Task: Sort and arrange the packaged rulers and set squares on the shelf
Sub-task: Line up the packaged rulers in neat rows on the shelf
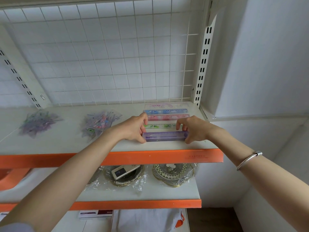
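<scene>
i pinch the purple ruler (165,136) at both ends, left hand (133,129) and right hand (192,129) closed on it, near the shelf (66,141) front edge on the right. behind it lie green (160,126), pink (168,117) and blue (165,111) rulers in a row. bare shelf opens leftward to two heaps of set squares (98,124), their prints too blurred to read.
</scene>
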### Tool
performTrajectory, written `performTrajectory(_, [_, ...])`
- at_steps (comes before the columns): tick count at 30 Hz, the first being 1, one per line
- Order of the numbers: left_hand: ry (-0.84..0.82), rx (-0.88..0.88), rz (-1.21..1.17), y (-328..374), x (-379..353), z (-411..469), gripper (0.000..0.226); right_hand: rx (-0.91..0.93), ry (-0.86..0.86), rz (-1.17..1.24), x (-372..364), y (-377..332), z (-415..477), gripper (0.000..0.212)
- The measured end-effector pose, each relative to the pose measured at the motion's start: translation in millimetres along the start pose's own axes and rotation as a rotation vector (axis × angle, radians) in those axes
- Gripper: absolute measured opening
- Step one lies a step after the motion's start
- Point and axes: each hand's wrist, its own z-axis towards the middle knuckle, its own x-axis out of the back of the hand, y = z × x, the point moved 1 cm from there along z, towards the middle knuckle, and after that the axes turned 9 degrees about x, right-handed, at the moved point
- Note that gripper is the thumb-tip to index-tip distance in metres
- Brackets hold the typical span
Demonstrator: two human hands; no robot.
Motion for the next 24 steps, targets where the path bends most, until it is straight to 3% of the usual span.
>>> performTrajectory(24, [0.016,0.017,0.077,-4.9,4.9,0.9,0.054,0.021,0.013,0.022,-1.8,-2.9,4.2,0.047])
